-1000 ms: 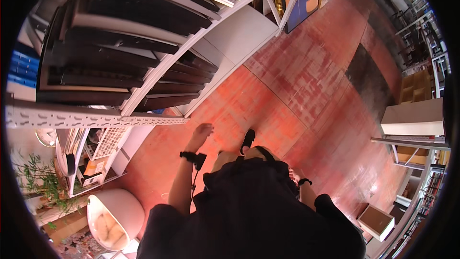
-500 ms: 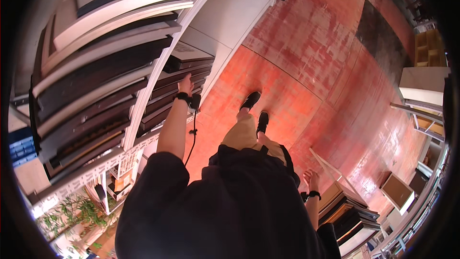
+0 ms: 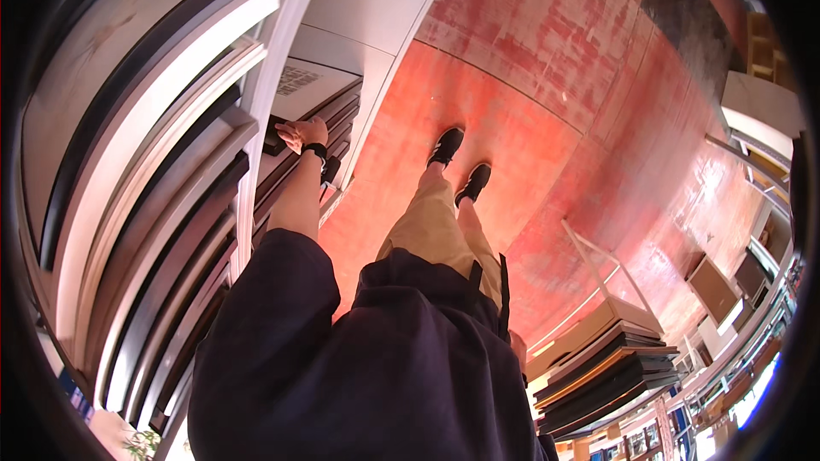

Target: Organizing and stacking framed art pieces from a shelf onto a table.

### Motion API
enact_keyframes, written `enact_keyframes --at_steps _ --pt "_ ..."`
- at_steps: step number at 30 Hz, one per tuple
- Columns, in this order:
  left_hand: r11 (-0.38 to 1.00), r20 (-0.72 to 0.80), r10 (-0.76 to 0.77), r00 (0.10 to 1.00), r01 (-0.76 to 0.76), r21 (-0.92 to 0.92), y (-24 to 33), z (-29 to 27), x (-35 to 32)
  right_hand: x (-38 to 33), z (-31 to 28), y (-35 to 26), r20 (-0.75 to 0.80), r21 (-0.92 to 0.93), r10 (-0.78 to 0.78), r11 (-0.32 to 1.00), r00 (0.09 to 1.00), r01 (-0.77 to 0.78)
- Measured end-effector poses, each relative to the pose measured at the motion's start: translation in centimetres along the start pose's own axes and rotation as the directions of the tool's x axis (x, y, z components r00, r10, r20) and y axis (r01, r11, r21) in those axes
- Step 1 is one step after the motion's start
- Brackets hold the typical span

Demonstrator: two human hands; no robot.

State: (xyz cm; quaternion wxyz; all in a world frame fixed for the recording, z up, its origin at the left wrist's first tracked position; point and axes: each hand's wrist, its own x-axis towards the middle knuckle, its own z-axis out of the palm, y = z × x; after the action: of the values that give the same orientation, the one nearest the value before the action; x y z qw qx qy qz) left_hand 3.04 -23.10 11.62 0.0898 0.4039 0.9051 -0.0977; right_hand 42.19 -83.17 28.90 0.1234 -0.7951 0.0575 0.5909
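My left hand (image 3: 304,133) reaches into the lower part of a white-posted rack. Its fingers point left, spread a little, over the dark corner of a framed panel (image 3: 275,135); whether they touch it I cannot tell. Beneath the wrist, several dark-edged framed panels (image 3: 335,119) lean close together. A pale panel face with a printed patch (image 3: 297,81) stands just beyond the hand. Only a sliver of my right hand (image 3: 518,350) shows beside my right hip, its fingers hidden by my dark shirt.
A white rack post (image 3: 260,90) rises left of my arm, with large curved-looking panels (image 3: 162,179) packed behind it. On the right, a stack of frames (image 3: 606,367) sits by a white metal stand (image 3: 589,260). My shoes (image 3: 446,146) stand on red worn flooring (image 3: 478,102).
I have come closer to the rack. My left hand has moved left, its fingers now over the panel's corner. My right hand has dropped back, mostly behind my body.
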Motion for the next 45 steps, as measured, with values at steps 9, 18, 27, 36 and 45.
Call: enact_keyframes --at_steps 9,18,27,36,45 --pt "0.999 -0.170 -0.019 0.985 0.027 0.045 1.9 1.9 1.1 -1.3 0.6 -7.8 -0.140 0.463 0.095 0.886 0.986 -0.020" --pt "0.878 -0.417 -0.182 0.891 -0.044 -0.477 3.4 2.7 4.8 -2.9 2.0 -8.2 -0.076 0.442 0.216 0.882 0.973 -0.161" --pt "0.678 0.200 0.165 0.966 0.036 -0.734 -4.1 8.2 27.9 -3.5 2.0 -10.6 -0.099 0.456 0.172 0.883 0.980 -0.109" --pt "0.204 0.449 -0.087 0.889 0.457 -0.866 7.1 9.1 8.7 -4.2 4.5 -7.2 -0.112 0.519 0.210 0.846 0.971 -0.123" --pt "0.410 0.172 0.907 0.383 -0.718 -0.563 10.4 -3.3 -9.5 -0.3 3.4 -11.8 -0.189 0.645 -0.085 0.741 0.978 0.189"
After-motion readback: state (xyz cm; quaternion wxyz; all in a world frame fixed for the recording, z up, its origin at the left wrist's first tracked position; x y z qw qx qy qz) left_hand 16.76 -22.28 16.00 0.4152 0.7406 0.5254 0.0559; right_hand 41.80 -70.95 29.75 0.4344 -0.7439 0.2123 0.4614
